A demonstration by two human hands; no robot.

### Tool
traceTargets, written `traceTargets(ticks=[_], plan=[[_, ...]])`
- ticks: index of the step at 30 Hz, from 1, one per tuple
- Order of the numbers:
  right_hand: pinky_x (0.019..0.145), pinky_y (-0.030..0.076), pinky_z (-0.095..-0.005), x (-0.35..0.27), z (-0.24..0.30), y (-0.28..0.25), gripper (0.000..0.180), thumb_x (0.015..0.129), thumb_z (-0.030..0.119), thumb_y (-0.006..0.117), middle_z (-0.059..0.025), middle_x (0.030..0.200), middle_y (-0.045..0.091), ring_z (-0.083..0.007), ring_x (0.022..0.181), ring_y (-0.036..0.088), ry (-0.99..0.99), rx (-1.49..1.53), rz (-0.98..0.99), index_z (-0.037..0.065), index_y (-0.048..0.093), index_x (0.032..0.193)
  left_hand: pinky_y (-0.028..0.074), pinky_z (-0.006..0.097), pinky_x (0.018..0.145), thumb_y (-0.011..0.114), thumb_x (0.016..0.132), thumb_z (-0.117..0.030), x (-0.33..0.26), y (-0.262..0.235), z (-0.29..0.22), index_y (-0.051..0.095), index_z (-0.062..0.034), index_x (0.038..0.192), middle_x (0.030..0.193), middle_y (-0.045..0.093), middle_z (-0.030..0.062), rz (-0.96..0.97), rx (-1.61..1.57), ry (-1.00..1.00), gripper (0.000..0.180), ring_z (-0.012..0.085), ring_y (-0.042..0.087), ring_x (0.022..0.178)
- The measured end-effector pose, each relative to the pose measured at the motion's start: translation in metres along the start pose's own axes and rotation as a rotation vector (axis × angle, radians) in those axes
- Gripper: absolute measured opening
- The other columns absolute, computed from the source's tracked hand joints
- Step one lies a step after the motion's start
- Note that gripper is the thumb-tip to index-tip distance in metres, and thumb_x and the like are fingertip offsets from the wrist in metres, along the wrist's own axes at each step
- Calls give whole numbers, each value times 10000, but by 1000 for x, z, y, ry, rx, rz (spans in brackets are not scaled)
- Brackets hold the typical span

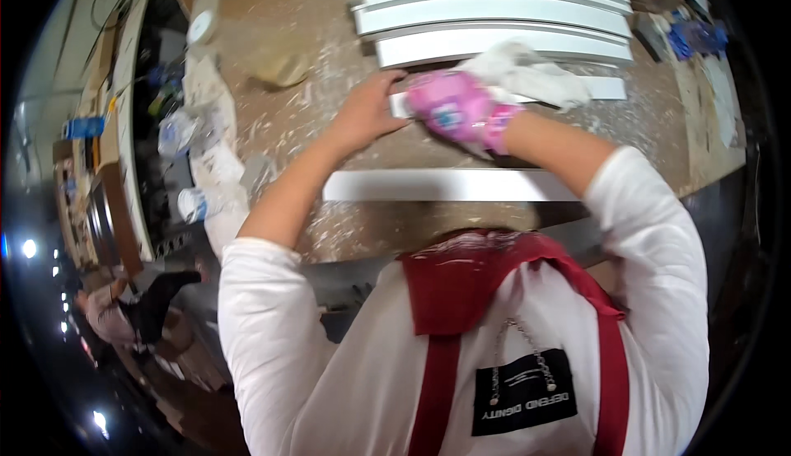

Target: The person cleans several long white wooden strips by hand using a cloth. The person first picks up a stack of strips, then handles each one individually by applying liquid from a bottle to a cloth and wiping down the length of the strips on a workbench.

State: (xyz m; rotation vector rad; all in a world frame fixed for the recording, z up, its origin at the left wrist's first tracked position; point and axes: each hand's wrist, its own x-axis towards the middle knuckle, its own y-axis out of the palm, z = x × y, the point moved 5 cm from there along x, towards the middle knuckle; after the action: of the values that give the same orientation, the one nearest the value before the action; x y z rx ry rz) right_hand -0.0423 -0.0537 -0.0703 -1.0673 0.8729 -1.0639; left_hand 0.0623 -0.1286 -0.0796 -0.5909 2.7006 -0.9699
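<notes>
A narrow white strip (pixel 608 88) lies across the worktable, partly covered by a crumpled white cloth (pixel 527 77). My bare left hand (pixel 362 114) is at the strip's left end, thumb on the near side and fingers on the far side. My right hand (pixel 453 108), in a pink patterned glove, is closed over the same strip just right of the left hand. The cloth touches or lies right beside the glove; what its fingers hold is hidden. Nearer to me, a second white strip (pixel 437 184) lies flat, its right part passing under my right forearm.
Several white boards (pixel 494 15) are stacked at the far side of the scuffed brown table (pixel 272 118). A blue-tinted plastic item (pixel 700 37) sits at the far right. Along the left edge are a clear plastic bottle (pixel 177 133) and a white tub (pixel 193 205). Another person (pixel 119 312) is at lower left.
</notes>
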Motion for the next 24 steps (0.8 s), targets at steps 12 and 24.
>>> traceTargets(ticks=[12, 24], plan=[[759, 526, -398, -241, -221, -50, 199, 861, 154, 525, -156, 962, 630, -309, 879, 633, 987, -44, -67, 39, 548, 1021, 427, 317, 726, 716, 692, -78, -10, -1, -8, 526, -31, 1048, 951, 483, 98, 98, 32, -115, 407, 227, 494, 813], [889, 436, -352, -376, -282, -20, 461, 873, 297, 575, -215, 1139, 593, -317, 1060, 568, 1119, 306, -660, -3, 515, 1218, 434, 405, 875, 649, 834, -246, 40, 44, -85, 531, -36, 1207, 1146, 550, 177, 200, 438, 147, 445, 347, 540, 1018]])
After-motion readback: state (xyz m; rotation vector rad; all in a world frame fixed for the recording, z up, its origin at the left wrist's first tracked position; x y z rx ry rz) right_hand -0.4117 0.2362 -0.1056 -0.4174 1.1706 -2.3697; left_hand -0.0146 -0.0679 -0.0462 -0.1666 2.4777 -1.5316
